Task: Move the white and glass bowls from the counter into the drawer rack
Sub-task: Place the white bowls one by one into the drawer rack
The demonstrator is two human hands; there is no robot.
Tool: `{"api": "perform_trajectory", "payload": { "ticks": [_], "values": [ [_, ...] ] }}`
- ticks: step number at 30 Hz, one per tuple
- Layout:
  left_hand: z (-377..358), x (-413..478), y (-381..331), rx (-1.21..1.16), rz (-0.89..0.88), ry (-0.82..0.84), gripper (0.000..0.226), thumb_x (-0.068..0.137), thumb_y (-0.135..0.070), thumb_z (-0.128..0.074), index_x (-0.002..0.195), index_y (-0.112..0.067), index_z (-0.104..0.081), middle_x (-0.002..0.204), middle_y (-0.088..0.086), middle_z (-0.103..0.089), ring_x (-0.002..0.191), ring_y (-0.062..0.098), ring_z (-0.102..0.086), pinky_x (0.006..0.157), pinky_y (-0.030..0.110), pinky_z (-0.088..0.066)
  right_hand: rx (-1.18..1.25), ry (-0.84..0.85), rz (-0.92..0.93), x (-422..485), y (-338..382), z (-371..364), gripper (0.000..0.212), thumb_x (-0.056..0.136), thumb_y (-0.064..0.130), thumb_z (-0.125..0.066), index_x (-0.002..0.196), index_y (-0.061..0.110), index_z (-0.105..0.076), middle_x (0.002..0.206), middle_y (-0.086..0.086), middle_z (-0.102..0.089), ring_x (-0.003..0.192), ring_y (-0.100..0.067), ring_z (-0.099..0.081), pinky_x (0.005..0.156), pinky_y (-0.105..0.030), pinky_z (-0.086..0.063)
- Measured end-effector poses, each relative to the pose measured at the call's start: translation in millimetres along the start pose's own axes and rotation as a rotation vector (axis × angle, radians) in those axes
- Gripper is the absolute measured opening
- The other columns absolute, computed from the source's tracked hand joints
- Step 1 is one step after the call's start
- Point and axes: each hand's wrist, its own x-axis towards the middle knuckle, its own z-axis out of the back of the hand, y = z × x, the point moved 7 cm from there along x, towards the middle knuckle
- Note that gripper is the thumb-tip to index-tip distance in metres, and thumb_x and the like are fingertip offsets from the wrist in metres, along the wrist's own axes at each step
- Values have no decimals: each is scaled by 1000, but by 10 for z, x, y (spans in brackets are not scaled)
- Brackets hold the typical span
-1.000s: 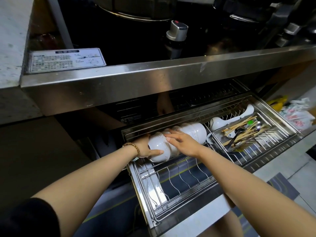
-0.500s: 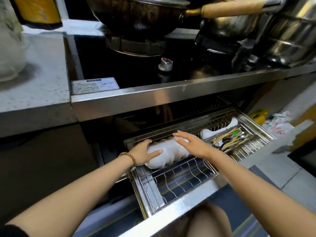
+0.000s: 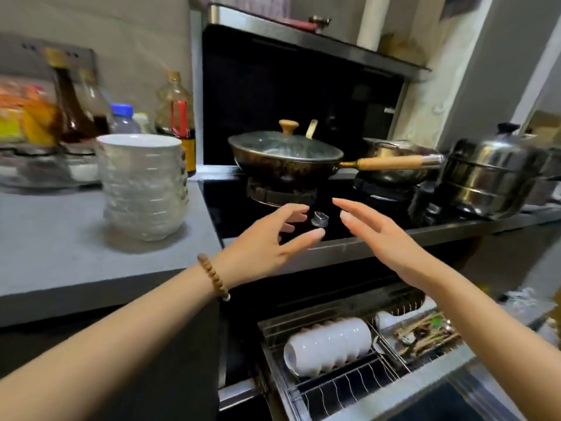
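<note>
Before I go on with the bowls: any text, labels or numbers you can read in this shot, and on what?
Nothing is readable.
Red label on the oil bottle: too blurred to read.
Orange packaging at the counter's left: motion-blurred, no legible words.

The counter (image 3: 76,253) looks matt grey and stone-like. On it the stacked glass bowls (image 3: 144,185) are clear and ribbed. The white bowls (image 3: 328,344) are glossy ceramic in a shiny wire metal rack (image 3: 349,387). The pan handle (image 3: 391,162) is smooth wood, the pot (image 3: 491,174) polished steel.
</note>
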Motion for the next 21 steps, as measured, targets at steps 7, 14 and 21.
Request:
{"api": "perform_trajectory", "payload": {
  "ticks": [7, 14, 21],
  "values": [
    [1337, -383, -243, 186, -67, -298, 72, 72, -69, -47, 134, -34, -39, 135, -15, -48, 123, 0, -44, 102, 25, -37, -13, 126, 192, 560, 907, -703, 48, 86, 55, -51, 132, 45, -46, 140, 15, -47, 133, -1, -36, 101, -24, -28],
    [2142, -722, 183, 384, 60, -471, 73, 75, -61, -49, 137, -22, -41, 136, -5, -47, 118, 4, -41, 99, 24, -34, -41, 201, 317, 1019, 1411, -1371, 45, 88, 48, -54, 132, 40, -46, 123, 27, -44, 115, 8, -38, 84, -8, -30],
    [2423, -610, 665, 315, 142, -479, 50, 88, -42, -55, 134, -24, -44, 129, -5, -51, 109, 4, -43, 83, 18, -35, -100, 196, 393, 1453, 1651, -1685, 37, 87, 47, -57, 123, 35, -59, 111, 26, -53, 97, 12, -49, 71, -5, -34]
  ]
}}
